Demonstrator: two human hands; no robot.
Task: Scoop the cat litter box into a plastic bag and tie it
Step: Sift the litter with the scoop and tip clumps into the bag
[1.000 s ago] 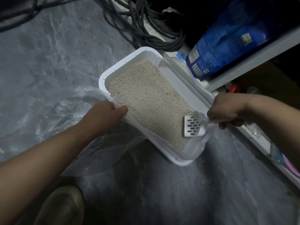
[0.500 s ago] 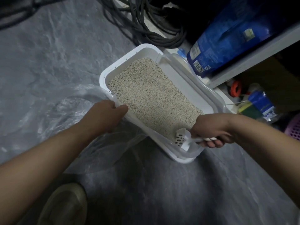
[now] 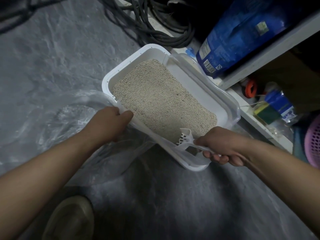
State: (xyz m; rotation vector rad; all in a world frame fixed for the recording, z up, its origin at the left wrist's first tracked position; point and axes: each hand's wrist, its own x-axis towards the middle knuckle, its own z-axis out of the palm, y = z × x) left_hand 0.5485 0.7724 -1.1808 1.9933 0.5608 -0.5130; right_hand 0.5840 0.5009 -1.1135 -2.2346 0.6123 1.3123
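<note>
Scoop dug into litter at the box's near end.
Right hand [image 3: 223, 144] fingers clench the white slotted plastic scoop [image 3: 185, 139] handle; left hand [image 3: 108, 123] pinches the clear plastic bag [image 3: 52, 118] against the white rectangular litter box [image 3: 223, 108] rim.

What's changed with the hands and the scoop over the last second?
The right hand brought the scoop down from above the litter and dug its head into the near end of the litter box. The left hand kept gripping the box's rim; the plastic bag stayed put.
</note>
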